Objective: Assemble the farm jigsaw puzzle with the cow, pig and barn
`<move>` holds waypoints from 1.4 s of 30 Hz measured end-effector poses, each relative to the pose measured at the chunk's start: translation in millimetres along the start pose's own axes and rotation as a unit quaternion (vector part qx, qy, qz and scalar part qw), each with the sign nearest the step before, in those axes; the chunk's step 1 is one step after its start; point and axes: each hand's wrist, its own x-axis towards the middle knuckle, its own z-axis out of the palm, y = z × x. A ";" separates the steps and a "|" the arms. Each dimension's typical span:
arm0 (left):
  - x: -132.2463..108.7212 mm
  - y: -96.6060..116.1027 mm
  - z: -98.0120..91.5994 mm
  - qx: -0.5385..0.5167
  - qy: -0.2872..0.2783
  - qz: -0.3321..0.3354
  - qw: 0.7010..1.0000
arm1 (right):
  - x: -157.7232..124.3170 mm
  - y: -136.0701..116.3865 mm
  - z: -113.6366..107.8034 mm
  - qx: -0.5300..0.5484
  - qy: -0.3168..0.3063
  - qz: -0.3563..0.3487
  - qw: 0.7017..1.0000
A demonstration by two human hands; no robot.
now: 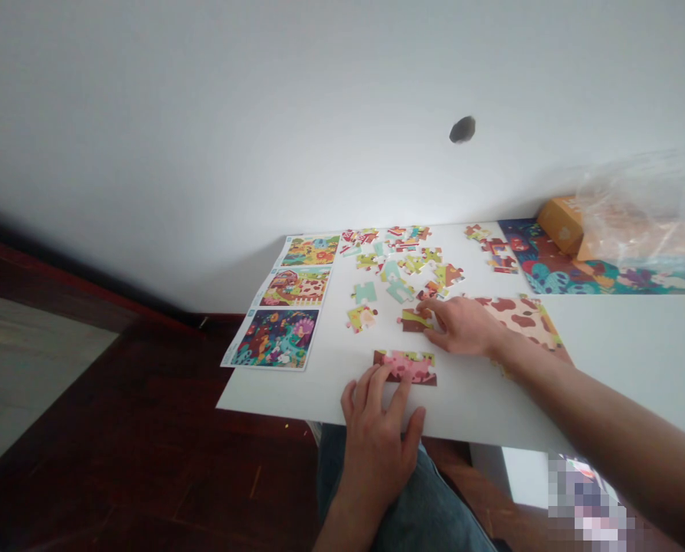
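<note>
Left hand (374, 448) on pink jigsaw pieces (405, 366)

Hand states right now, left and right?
Left hand: open, fingertips resting on joined pink puzzle pieces, not gripping.
Right hand: fingers on a brown-green puzzle piece; cannot tell if gripping.

I can't read any words or numbers here. The three picture cards (293, 300) lie on the white table (635, 345). Each card has a little blue strip (251, 313) on its edge, but any marks there are too small to make out. The brown box (559, 225) by the wall shows no words I can read either.
</note>
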 end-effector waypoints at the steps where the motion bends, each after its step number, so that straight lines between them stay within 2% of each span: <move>1: -0.2 0.5 -0.7 -0.008 0.004 -0.002 1.000 | -0.2 -0.1 -0.2 0.001 0.000 0.000 1.000; 4: 6.0 2.1 -5.4 -0.050 0.053 -0.006 0.997 | -0.3 -0.2 0.0 0.004 0.000 0.002 1.000; 7: 35.3 -0.1 -12.3 -0.110 0.119 0.010 0.987 | 0.3 -0.1 1.1 0.003 0.000 0.004 1.000; 10: 94.2 -15.1 -14.3 -0.149 0.126 0.080 0.977 | 1.0 -0.7 1.4 0.006 0.005 0.009 1.000; 13: 164.4 -47.4 -4.8 -0.167 0.152 0.143 0.964 | 1.3 -1.7 -0.1 0.010 0.008 0.005 1.000; 15: 201.3 -73.4 6.9 -0.153 0.172 0.142 0.963 | 1.1 -1.6 -1.1 0.013 0.009 0.000 1.000; 17: 222.2 -96.0 19.2 -0.134 0.187 0.107 0.967 | 0.9 -0.5 -1.4 0.014 0.009 -0.004 1.000; 19: 227.3 -110.3 28.3 -0.130 0.192 0.087 0.969 | 0.8 1.6 -1.2 0.014 0.007 -0.008 1.000; 21: 222.5 -115.3 32.2 -0.133 0.186 0.099 0.968 | 1.1 3.8 -1.4 0.015 0.008 -0.010 1.000; 26: 209.3 -107.2 29.4 -0.161 0.112 0.169 0.966 | 2.4 5.7 -4.3 0.045 -0.001 -0.022 0.999; 29: 210.2 -105.7 28.3 -0.163 0.111 0.176 0.964 | 3.2 3.9 -3.6 0.100 -0.011 -0.073 0.992; 33: 214.1 -114.7 24.4 -0.138 0.172 0.102 0.970 | 5.3 0.2 3.0 0.136 -0.004 -0.120 0.983; 38: 217.3 -129.9 17.3 -0.117 0.279 -0.033 0.952 | 7.9 -7.4 9.7 0.077 0.027 -0.094 0.992; 40: 217.7 -131.5 16.9 -0.130 0.286 -0.048 0.948 | 7.9 -13.1 10.8 0.064 0.046 -0.088 0.993; 42: 217.5 -129.9 17.3 -0.142 0.266 -0.040 0.953 | 7.6 -20.2 12.2 0.069 0.077 -0.085 0.991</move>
